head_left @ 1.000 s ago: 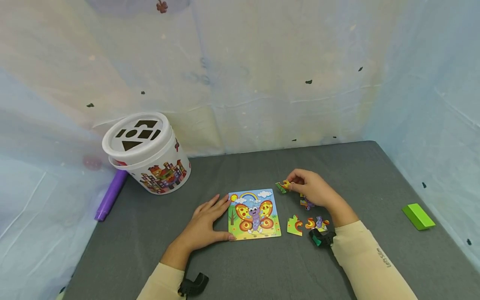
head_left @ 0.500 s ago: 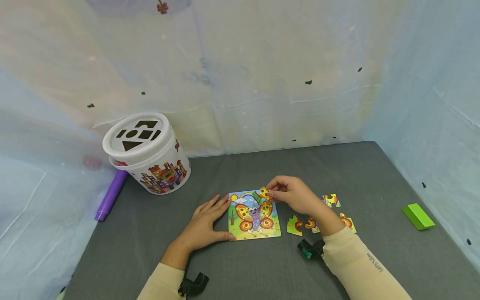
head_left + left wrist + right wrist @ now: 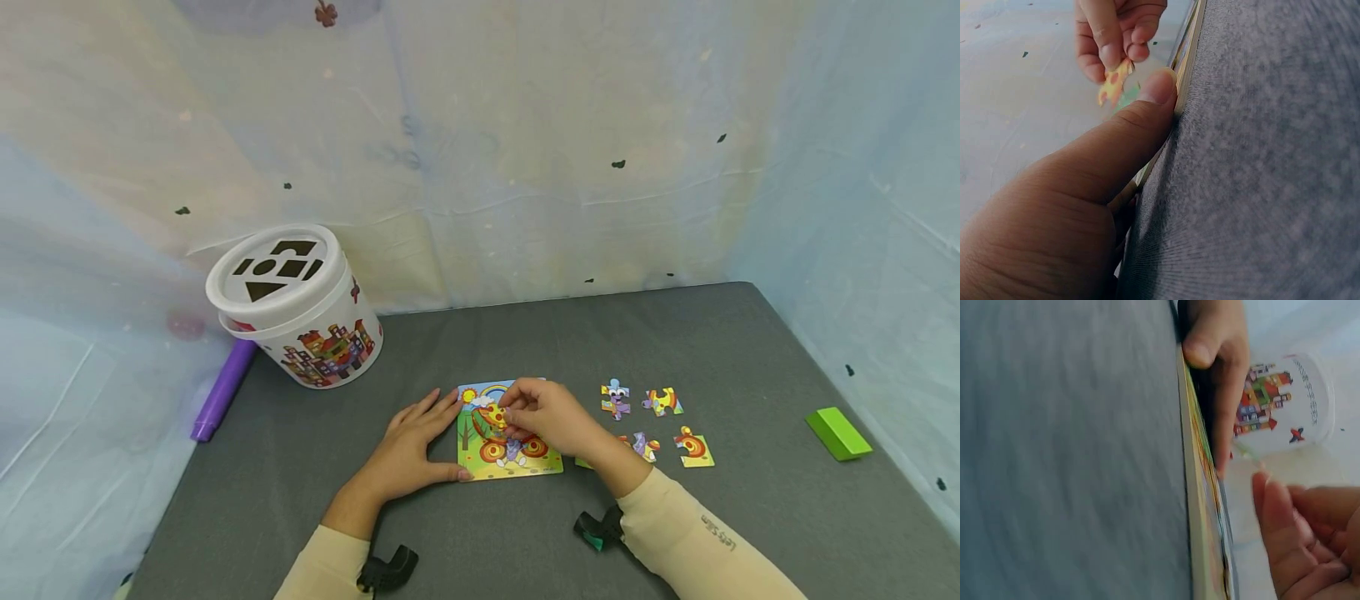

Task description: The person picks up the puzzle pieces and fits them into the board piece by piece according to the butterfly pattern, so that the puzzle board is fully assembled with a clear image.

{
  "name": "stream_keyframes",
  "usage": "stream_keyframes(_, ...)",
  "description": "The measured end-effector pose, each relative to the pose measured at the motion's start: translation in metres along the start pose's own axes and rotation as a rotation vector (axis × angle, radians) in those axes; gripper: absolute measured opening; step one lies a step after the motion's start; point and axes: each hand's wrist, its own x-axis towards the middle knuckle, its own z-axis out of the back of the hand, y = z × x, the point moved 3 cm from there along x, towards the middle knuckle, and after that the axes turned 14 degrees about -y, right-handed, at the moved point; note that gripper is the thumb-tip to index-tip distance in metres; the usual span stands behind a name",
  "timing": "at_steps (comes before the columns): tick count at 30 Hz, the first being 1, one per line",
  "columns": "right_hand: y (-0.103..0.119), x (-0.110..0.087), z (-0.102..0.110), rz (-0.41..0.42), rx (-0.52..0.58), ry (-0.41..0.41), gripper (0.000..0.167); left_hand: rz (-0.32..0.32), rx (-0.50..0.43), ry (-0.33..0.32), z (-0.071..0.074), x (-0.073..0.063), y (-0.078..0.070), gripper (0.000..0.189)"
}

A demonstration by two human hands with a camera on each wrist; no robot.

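Observation:
The butterfly puzzle board (image 3: 480,468) lies flat on the grey table. My left hand (image 3: 416,442) rests beside it with spread fingers, touching its left edge; the thumb is at the lower left corner. Above the board, my right hand (image 3: 551,412) pinches a yellow jigsaw piece with red dots (image 3: 1113,84) between thumb and fingers. That piece has a green part too and overlaps the upper left wing in the head view. The right hand hides the board's upper right part.
Several loose pieces lie right of the board, among them a purple face piece (image 3: 615,400) and an orange spiral piece (image 3: 693,448); the right wrist partly covers others. A white bucket (image 3: 322,333), a purple stick (image 3: 223,392) and a green block (image 3: 838,433) stand farther out.
My right hand has carried the dotted jigsaw piece left from among the loose pieces, across the board's upper right corner to its upper left. The left hand and board have stayed put.

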Motion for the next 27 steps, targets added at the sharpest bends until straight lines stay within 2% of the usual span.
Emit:
stream_keyframes(11,-0.015,0.000,-0.015,-0.106,0.065,-0.016,0.011,0.003,-0.001,0.011,0.000,0.000,0.000,0.114)
stream_keyframes(16,-0.017,0.000,-0.017,-0.114,0.041,0.010,0.018,0.003,0.001,0.014,0.000,0.000,0.000,0.114)
stream_keyframes(22,-0.011,-0.002,-0.017,-0.022,-0.095,0.063,0.033,0.000,0.003,0.016,0.001,0.000,0.000,0.114)
stream_keyframes(27,-0.003,-0.005,-0.018,0.079,-0.226,0.124,0.039,-0.004,0.003,0.015,0.001,0.000,0.000,0.113)
